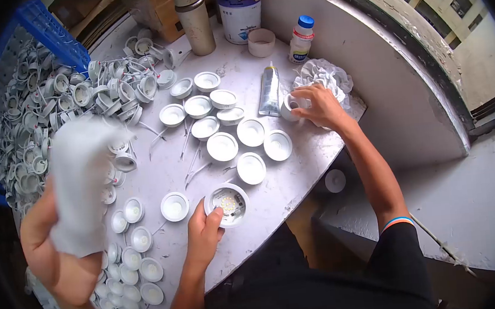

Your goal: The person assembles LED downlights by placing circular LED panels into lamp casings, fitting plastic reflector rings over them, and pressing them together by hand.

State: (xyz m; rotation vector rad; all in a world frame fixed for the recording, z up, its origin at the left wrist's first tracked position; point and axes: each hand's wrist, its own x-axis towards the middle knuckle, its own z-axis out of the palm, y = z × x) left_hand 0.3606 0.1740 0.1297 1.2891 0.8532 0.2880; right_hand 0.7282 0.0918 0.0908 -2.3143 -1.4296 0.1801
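In my left hand [204, 235] is a round white LED downlight [241, 205], gripped at its rim with the thumb on the front. Its yellow LEDs and circuit parts face up, uncovered. My right hand [321, 105] reaches across the table, fingers and thumb curved around a small white round piece [287, 108]. Beside that piece lie a silver squeeze tube [269, 91] and a crumpled white cloth [323, 76]. Several downlights with white faces [222, 146] lie between my hands, some with wires trailing.
At the left, a co-worker's hand [49, 248] holds a blurred white object [79, 187]. A large heap of downlights [27, 126] lies by a blue crate [52, 36]. A blue-capped bottle [301, 41], tumbler [195, 23], bucket [240, 17] and small bowl [262, 42] stand at the back.
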